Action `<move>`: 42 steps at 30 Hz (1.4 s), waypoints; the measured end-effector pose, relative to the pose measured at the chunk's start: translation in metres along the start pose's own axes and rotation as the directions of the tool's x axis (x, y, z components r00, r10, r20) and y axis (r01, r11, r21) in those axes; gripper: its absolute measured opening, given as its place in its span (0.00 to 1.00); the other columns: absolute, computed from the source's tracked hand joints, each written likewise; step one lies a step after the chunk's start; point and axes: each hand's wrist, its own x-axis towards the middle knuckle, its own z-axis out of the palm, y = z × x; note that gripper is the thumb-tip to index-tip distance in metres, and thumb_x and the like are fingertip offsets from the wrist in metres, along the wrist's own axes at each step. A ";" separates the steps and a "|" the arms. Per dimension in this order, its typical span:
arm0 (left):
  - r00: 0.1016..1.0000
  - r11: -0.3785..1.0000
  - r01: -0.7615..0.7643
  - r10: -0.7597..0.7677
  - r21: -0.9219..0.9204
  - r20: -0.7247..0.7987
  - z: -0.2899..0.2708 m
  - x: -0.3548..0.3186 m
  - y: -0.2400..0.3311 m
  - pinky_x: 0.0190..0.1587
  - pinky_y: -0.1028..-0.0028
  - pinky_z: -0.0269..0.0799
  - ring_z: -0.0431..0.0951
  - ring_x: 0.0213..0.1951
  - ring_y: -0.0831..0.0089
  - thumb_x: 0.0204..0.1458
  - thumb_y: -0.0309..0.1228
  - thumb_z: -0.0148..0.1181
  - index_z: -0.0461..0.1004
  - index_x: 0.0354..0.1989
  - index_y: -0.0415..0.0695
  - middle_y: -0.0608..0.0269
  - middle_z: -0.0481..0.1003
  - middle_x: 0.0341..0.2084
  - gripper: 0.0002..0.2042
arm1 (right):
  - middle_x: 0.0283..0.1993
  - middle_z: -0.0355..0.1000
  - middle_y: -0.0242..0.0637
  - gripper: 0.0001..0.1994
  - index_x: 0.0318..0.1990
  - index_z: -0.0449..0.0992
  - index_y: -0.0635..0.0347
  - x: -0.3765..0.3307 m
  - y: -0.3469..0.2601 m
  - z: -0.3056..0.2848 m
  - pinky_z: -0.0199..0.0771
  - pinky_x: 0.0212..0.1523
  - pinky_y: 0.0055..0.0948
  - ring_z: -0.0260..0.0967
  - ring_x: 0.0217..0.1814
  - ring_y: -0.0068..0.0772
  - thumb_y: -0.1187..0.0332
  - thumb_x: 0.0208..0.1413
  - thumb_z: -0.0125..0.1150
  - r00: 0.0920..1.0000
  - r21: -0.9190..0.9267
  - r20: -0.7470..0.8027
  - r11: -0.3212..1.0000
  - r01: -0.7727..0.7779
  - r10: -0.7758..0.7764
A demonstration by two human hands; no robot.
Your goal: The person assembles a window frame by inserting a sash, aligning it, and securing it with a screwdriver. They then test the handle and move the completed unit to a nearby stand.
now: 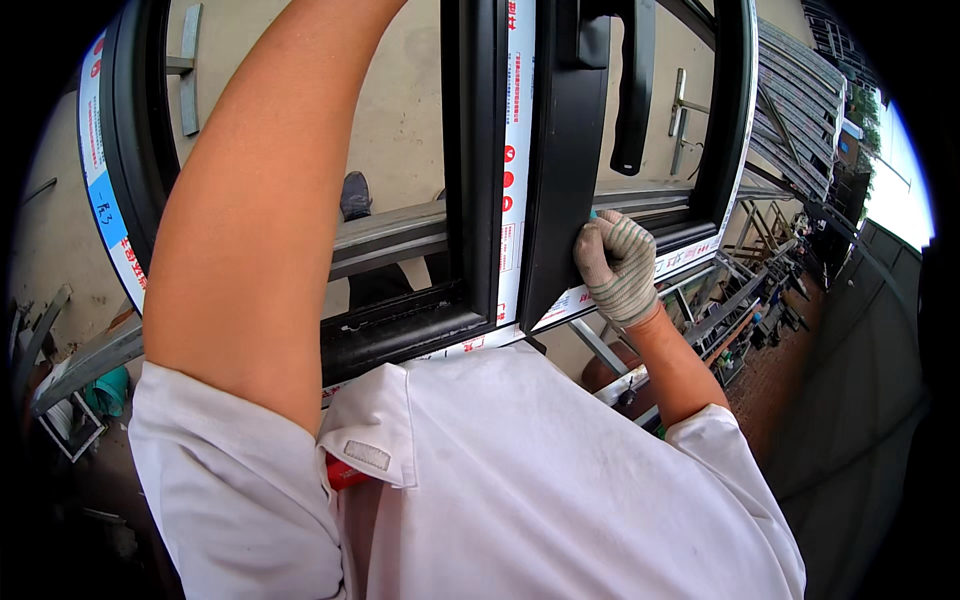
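Note:
A black window frame [395,335] with printed white and red protective film [512,225] lies in front of me. Its middle upright is a broad black sash profile [562,170], and a long black handle [633,95] is mounted near the top. My right hand [620,262], in a grey striped work glove, is closed with fingers curled against the right edge of that profile, near its lower end. A tiny bit of teal shows at the fingertips; what it belongs to is hidden. My bare left forearm [260,200] reaches up past the upper edge, so the left hand is out of sight.
Metal support bars [390,240] run beneath the frame. Wrapped long profiles [800,105] are stacked at the far right. Below them, a metal rack [740,320] holds assorted parts. A teal bucket [106,393] stands at the left, and a shoe [355,195] shows through the frame.

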 end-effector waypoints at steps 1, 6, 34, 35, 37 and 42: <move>0.999 1.000 0.019 -0.019 0.009 0.035 -0.010 -0.011 0.005 0.62 0.61 0.71 0.77 0.56 0.45 0.56 0.46 0.60 0.73 0.58 0.32 0.35 0.77 0.52 0.29 | 0.19 0.66 0.41 0.09 0.23 0.75 0.61 0.000 0.001 -0.001 0.61 0.27 0.39 0.61 0.23 0.43 0.71 0.55 0.62 1.000 -0.014 -0.004 1.000 0.023 -0.023; 0.953 0.995 0.092 -0.098 0.032 0.286 -0.050 -0.088 0.028 0.57 0.61 0.74 0.80 0.51 0.48 0.58 0.42 0.59 0.73 0.57 0.32 0.36 0.79 0.47 0.26 | 0.19 0.66 0.42 0.14 0.24 0.76 0.60 -0.004 0.009 0.002 0.63 0.28 0.39 0.61 0.23 0.45 0.65 0.61 0.61 1.000 -0.039 -0.002 0.999 0.025 -0.025; 0.988 0.799 0.138 -0.150 0.585 -0.027 -0.093 -0.356 0.115 0.40 0.53 0.72 0.77 0.34 0.47 0.66 0.37 0.53 0.79 0.31 0.41 0.50 0.78 0.29 0.15 | 0.42 0.82 0.52 0.36 0.52 0.83 0.63 -0.035 -0.001 -0.092 0.76 0.55 0.40 0.81 0.46 0.48 0.35 0.63 0.46 0.965 0.221 0.262 0.973 -0.067 0.006; 0.988 0.802 0.144 -0.147 0.580 -0.043 -0.092 -0.358 0.111 0.40 0.53 0.72 0.78 0.34 0.47 0.66 0.37 0.53 0.79 0.31 0.41 0.50 0.78 0.29 0.15 | 0.41 0.82 0.51 0.36 0.52 0.83 0.64 -0.041 -0.003 -0.106 0.77 0.53 0.38 0.81 0.44 0.46 0.36 0.62 0.49 0.970 0.290 0.239 0.956 -0.035 -0.037; 0.989 0.803 0.141 -0.143 0.580 -0.041 -0.091 -0.358 0.109 0.40 0.52 0.73 0.78 0.35 0.47 0.65 0.37 0.54 0.79 0.32 0.41 0.50 0.78 0.29 0.14 | 0.38 0.82 0.49 0.35 0.51 0.83 0.67 -0.052 -0.006 -0.136 0.79 0.48 0.35 0.81 0.39 0.39 0.37 0.63 0.52 0.981 0.426 0.190 0.904 -0.038 -0.049; 0.991 0.798 0.126 -0.129 0.589 -0.038 -0.094 -0.356 0.112 0.40 0.53 0.72 0.77 0.35 0.47 0.65 0.38 0.54 0.78 0.31 0.40 0.48 0.77 0.29 0.15 | 0.24 0.76 0.30 0.28 0.32 0.83 0.65 -0.093 0.002 -0.238 0.72 0.28 0.17 0.70 0.25 0.15 0.44 0.68 0.56 0.996 0.742 0.009 0.669 0.049 -0.083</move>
